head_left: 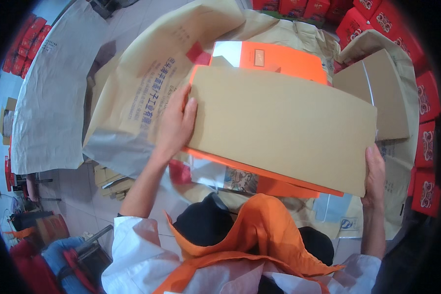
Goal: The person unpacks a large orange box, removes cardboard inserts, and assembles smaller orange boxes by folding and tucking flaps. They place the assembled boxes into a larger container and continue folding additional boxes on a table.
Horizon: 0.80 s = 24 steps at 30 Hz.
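A large flat brown cardboard sheet [279, 130] is held level between my two hands, with an orange edge showing along its left side and underneath. My left hand [179, 122] grips its left end, thumb on top and the other fingers mostly hidden. At the right end, my right hand [375, 171] clasps the edge with its thumb up. Below the sheet lie orange printed sheets [299, 61] with white and picture panels, partly covered by it. They rest on opened brown wrapping paper [147, 93] with printing on it.
A folded brown cardboard piece [377, 93] leans at the right. Red patterned boxes [426, 147] are stacked along the right and far side. A large pale sheet [54, 93] stands at the left, near cardboard scraps [112, 181] on the tiled floor. An orange cloth [259, 230] hangs in front of me.
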Each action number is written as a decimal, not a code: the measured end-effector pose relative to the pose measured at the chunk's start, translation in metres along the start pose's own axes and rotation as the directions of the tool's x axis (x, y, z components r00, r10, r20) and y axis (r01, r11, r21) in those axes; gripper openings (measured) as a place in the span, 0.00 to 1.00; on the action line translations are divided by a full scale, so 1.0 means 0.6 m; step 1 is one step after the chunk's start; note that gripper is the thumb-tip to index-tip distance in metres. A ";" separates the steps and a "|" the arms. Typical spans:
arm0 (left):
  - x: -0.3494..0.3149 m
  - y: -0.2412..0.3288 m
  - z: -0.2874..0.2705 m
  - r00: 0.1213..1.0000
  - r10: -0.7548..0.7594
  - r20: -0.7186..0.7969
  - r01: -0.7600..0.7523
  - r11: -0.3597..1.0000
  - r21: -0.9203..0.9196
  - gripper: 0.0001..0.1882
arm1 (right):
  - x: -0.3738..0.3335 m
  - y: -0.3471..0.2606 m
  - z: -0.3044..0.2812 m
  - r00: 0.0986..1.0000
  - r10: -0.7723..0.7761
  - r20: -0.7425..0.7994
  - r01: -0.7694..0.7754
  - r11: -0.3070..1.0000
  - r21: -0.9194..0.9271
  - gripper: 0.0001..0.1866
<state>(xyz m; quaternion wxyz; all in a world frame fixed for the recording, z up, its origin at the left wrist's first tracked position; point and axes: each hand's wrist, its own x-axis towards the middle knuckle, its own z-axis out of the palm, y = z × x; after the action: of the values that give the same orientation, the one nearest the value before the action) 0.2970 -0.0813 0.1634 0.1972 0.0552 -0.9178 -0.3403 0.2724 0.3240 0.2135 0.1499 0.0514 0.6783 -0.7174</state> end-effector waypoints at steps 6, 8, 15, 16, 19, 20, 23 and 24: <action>0.008 -0.014 -0.004 0.998 -0.053 0.014 0.053 0.998 0.014 0.18 | -0.024 0.007 0.027 0.998 0.011 -0.060 -0.007 0.998 0.064 0.20; 0.014 -0.011 0.000 0.985 0.171 0.001 -0.160 0.921 0.356 0.19 | -0.016 0.015 0.037 0.999 -0.037 -0.039 0.037 0.999 0.005 0.21; 0.112 0.180 0.089 0.750 0.561 0.351 -0.602 0.799 0.010 0.21 | -0.022 0.006 0.032 0.996 -0.009 0.085 -0.002 0.992 0.124 0.23; 0.129 0.212 0.116 0.696 0.546 0.466 -0.556 0.821 -0.130 0.21 | -0.021 0.008 0.030 0.997 -0.014 0.081 0.005 0.993 0.115 0.23; 0.158 0.302 0.182 0.501 0.538 0.677 -0.427 0.835 -0.347 0.25 | -0.020 0.021 0.031 0.999 -0.027 0.036 0.022 0.992 0.121 0.22; 0.167 0.329 0.197 0.433 0.524 0.733 -0.387 0.843 -0.374 0.27 | -0.022 0.028 0.030 1.000 -0.027 0.009 0.025 0.991 0.132 0.22; 0.172 0.356 0.229 0.374 0.478 0.795 -0.404 0.856 -0.324 0.32 | -0.019 0.044 0.014 0.985 0.071 0.156 -0.093 0.986 0.141 0.22; 0.171 0.362 0.237 0.383 0.462 0.800 -0.433 0.855 -0.286 0.33 | -0.018 0.045 0.012 0.984 0.068 0.162 -0.094 0.983 0.157 0.22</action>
<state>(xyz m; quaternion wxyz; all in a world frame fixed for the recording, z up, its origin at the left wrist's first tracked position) 0.1533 0.1459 0.2385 -0.1898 -0.3693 -0.8686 -0.2704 0.2914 0.3174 0.1909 0.2270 0.0347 0.6004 -0.7660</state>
